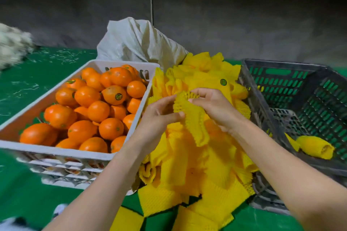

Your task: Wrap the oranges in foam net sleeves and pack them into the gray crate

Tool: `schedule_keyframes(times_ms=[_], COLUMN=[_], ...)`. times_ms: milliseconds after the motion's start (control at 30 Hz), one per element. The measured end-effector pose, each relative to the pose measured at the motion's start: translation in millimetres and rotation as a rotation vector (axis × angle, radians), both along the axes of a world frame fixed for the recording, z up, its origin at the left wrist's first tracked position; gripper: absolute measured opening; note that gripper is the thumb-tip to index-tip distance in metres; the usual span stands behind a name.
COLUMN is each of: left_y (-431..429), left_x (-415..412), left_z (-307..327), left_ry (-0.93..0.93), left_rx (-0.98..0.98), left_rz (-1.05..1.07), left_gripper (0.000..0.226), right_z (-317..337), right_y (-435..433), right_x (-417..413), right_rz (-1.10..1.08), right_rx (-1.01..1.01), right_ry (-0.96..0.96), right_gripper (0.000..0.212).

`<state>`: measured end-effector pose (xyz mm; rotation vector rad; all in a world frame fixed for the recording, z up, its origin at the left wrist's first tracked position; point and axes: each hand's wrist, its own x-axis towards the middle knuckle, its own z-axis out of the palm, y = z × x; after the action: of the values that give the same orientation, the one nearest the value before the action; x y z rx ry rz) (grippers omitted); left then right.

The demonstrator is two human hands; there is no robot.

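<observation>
Pinching one yellow foam net sleeve (193,118) from both sides, the two hands meet above the middle of the scene. The left hand (159,116) grips the sleeve's left edge between thumb and fingers. The right hand (212,107) pinches its upper rim with curled fingertips, so both hands grasp the same sleeve and it hangs between them. No orange is in either hand.

Under the hands lies a heap of yellow sleeves (199,170), too many and too overlapped to count. It fills the gap between two crates and spills toward the near edge. One round green sticker (223,82) sits on the heap's upper part.

On the left stands one white crate (56,151) piled with bare oranges (97,110). A little over twenty show on top and others are hidden beneath. At least two carry a green sticker.

On the right stands one gray crate (281,65), its slotted walls showing green through. Inside, on its floor near the front wall, lies one wrapped orange (317,146). A second yellow piece just beside it is partly hidden by the wall, so what it is cannot be told.

Behind the heap rises one crumpled white sack (139,41). Everything rests on a green surface (37,84), and one pale fuzzy mass (13,45) sits at the far left.
</observation>
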<state>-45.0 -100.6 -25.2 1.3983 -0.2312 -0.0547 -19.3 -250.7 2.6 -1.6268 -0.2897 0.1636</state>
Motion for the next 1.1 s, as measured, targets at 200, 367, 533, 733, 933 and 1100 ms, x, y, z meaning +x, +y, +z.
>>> schedule_keyframes(times_ms=[200, 367, 533, 733, 933, 1100], left_y=[66, 116, 145, 142, 98, 59], left_x=[27, 87, 113, 104, 56, 31], left_z=[6, -13, -43, -32, 8, 8], left_ry=[0.055, -0.006, -0.009, -0.155, -0.140, 0.117], left_rx=[0.124, 0.773, 1.354, 1.129, 0.277, -0.059], left_rz=[-0.063, 0.589, 0.709, 0.761, 0.110, -0.055], left_gripper=[0.028, 0.058, 0.070, 0.071, 0.068, 0.062], right_z=[-6, -12, -15, -13, -8, -3], right_y=[37, 55, 46, 38, 33, 18], right_x=[14, 19, 22, 19, 22, 11], right_rz=[-0.229, -0.204, -0.236, -0.245, -0.146, -0.044], right_rx=[0.100, 0.066, 0.056, 0.008, -0.026, 0.032], right_ry=[0.083, 0.101, 0.118, 0.131, 0.158, 0.174], right_gripper=[0.026, 0.023, 0.024, 0.022, 0.026, 0.024])
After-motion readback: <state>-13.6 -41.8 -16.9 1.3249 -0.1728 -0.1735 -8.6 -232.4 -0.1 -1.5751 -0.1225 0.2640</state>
